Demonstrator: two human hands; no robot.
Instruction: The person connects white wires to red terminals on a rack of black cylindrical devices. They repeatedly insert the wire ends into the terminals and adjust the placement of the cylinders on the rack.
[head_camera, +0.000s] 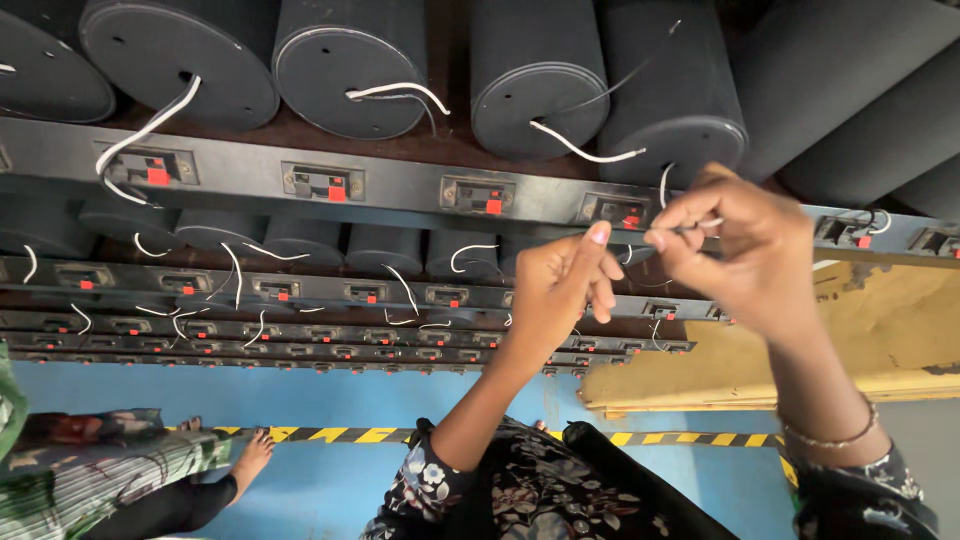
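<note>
Both hands up at the rack, working a thin white wire (668, 182) hanging from a black cylinder (672, 100). Best kept taut and pinched close to its end, I'd say. Right hand (745, 245): fingertips pressed together on the wire, just beside a terminal (618, 211). Left hand (560, 285): fingers loosely curled, thumb up, grip holding nothing I can make out.

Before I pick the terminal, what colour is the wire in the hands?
White wire, head view.
</note>
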